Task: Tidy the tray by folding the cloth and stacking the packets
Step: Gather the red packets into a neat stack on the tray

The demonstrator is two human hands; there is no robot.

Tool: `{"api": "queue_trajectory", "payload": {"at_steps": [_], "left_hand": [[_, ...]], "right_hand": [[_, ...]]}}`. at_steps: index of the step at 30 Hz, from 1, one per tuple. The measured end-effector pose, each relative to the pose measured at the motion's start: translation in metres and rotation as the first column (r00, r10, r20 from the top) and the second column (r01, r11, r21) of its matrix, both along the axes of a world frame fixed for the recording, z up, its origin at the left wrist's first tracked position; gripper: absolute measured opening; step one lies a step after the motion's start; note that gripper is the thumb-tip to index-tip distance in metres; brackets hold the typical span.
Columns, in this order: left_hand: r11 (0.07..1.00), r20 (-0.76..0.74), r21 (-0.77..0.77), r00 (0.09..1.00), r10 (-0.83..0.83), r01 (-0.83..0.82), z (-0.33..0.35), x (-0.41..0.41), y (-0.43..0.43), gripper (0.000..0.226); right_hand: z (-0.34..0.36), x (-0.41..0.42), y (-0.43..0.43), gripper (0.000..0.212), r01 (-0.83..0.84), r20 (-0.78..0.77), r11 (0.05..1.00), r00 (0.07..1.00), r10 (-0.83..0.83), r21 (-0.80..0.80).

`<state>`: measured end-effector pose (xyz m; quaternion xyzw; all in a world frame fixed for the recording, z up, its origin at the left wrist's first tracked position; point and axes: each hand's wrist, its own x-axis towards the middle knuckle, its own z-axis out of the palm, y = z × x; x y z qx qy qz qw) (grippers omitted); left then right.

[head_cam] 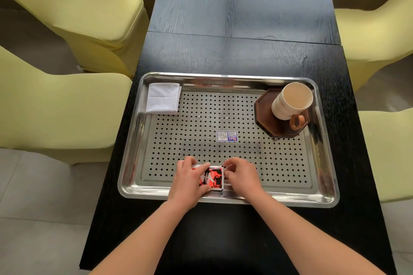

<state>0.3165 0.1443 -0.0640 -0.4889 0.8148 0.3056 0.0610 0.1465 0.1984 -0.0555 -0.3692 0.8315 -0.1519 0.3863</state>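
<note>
Currently I record both hands at the near edge of the tray (pixel 290 200), working on the packets (pixel 212 177). The left hand (pixel 190 182) grips the packets from their left side, fingers curled over the far edge and thumb at the near edge. The right hand (pixel 242 177) meets them from the right, its curled fingertips pinching the right-hand edge. The top packet is red, black and white, and lies flat on the perforated floor; a pale edge shows beneath it, but I cannot tell how many packets lie in the pile.

I note the cloth (pixel 163 101), white and folded into a neat rectangle, in the far left corner of the tray, well apart from the hands. In the far right corner a dark octagonal coaster (pixel 266 116) carries a cream mug (pixel 291 101) with a brown handle turned toward the near side. A small printed label (pixel 227 136) is stuck near the middle of the tray floor.

The tray sits on a black wood-grain table (pixel 223 56), with yellow-covered chairs (pixel 73 13) on both sides.
</note>
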Motion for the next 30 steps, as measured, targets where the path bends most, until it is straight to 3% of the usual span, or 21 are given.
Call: {"api": "queue_trajectory", "payload": {"at_steps": [4, 9, 18, 24, 30], "left_hand": [[0.99, -0.107, 0.071, 0.986, 0.126, -0.119, 0.004, 0.007, 0.0, 0.078], [0.839, -0.113, 0.279, 0.851, 0.512, -0.468, 0.008, 0.016, -0.011, 0.05], [0.856, -0.101, 0.339, 0.889, 0.446, -0.391, 0.004, 0.005, -0.013, 0.049], [0.875, -0.09, 0.325, 0.909, 0.407, -0.36, 0.003, 0.007, -0.017, 0.054], [0.909, -0.044, 0.288, 0.945, 0.325, -0.3, 0.003, 0.005, -0.018, 0.05]], "right_hand": [[0.0, -0.005, 0.002, 0.02, 0.037, 0.036, 0.999, 0.999, -0.037, -0.005], [-0.002, -0.003, 0.001, 0.023, 0.035, 0.043, 0.999, 0.998, -0.035, 0.009], [0.0, -0.002, -0.002, 0.031, -0.002, 0.097, 1.0, 0.995, -0.001, 0.031], [0.004, -0.001, -0.005, 0.049, -0.19, 0.055, 0.982, 0.981, 0.188, 0.018], [0.003, 0.006, -0.008, 0.038, -0.251, -0.015, 0.966, 0.968, 0.252, 0.058]]}}
